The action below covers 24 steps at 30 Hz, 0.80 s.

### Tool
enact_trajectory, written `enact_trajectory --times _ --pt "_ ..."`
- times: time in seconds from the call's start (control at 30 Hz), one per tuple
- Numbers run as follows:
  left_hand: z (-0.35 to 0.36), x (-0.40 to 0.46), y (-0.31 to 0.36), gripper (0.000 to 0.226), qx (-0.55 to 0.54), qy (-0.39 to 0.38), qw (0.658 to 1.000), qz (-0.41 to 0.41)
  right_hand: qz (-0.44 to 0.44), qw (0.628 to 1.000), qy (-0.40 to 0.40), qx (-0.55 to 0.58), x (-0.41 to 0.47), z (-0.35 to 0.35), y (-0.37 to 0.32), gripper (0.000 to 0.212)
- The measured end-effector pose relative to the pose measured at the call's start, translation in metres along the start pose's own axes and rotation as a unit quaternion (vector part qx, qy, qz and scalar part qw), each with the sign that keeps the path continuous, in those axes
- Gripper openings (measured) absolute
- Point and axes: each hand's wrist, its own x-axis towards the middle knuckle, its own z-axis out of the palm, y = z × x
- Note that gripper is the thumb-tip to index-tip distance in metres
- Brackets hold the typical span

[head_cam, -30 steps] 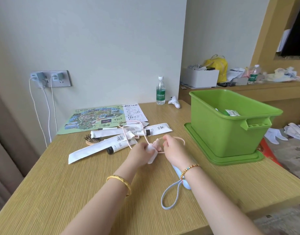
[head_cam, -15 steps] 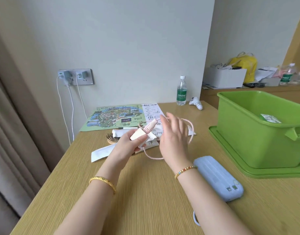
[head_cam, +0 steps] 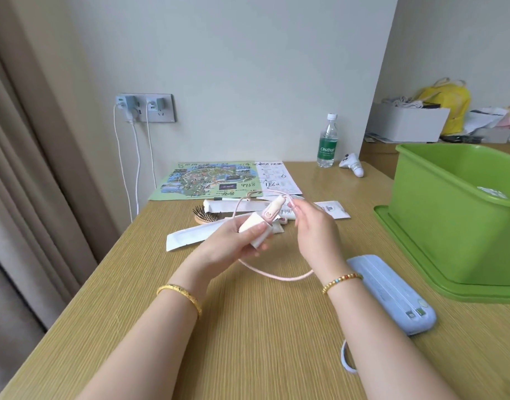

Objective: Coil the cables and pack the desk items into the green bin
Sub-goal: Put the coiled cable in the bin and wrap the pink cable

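My left hand point(head_cam: 233, 243) grips a white charger plug point(head_cam: 255, 230) with a pink connector point(head_cam: 272, 210) sticking out of it, held above the desk. A pink cable point(head_cam: 276, 274) loops from it down under my right wrist and up over the top. My right hand point(head_cam: 312, 229) pinches the cable's upper run near the connector. The green bin point(head_cam: 449, 215) stands on its lid at the right, with a small packet inside. A pale blue power bank point(head_cam: 392, 293) with a wrist loop lies near my right forearm.
Behind my hands lie white tubes point(head_cam: 190, 235), a hairbrush point(head_cam: 206, 215) and a printed map point(head_cam: 210, 180) on the wooden desk point(head_cam: 248, 327). A water bottle point(head_cam: 328, 142) and a small white device point(head_cam: 353, 165) stand near the wall. Two chargers with white cords sit in the wall socket point(head_cam: 145, 107).
My hands lifted the plug and pink cable off the desk and drew the cable into a wide loop. The view turned left, so the bin now sits at the right edge.
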Motion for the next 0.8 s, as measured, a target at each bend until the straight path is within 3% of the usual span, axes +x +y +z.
enact_trajectory --times 0.1,0.17,0.27,0.37,0.47,0.6,0.8 --pt "0.007 -0.002 0.002 0.027 0.007 -0.081 0.997 -0.020 0.010 0.998 0.012 0.068 0.003 0.004 -0.004 0.024" --pt "0.009 -0.002 0.004 0.027 -0.015 -0.073 0.997 -0.008 0.024 0.995 0.016 0.095 0.003 0.004 -0.005 0.024" --pt "0.009 0.000 0.009 0.018 -0.042 0.034 0.998 0.027 0.061 0.989 0.018 0.134 0.002 0.003 -0.006 0.025" --pt "0.008 0.003 0.009 0.014 0.095 0.152 0.983 0.030 0.110 0.969 0.016 0.220 0.005 -0.001 -0.011 0.020" --pt "0.011 0.003 0.006 0.018 0.122 0.164 0.979 0.018 0.108 0.949 0.009 0.296 0.006 -0.007 -0.019 0.019" --pt "0.018 0.001 0.013 0.021 -0.052 0.119 0.992 0.001 0.021 0.968 -0.071 0.240 0.000 -0.004 -0.026 0.023" --pt "0.005 -0.001 0.022 0.039 -0.064 0.117 0.991 -0.010 0.017 0.976 -0.110 0.185 -0.003 -0.002 -0.027 0.025"
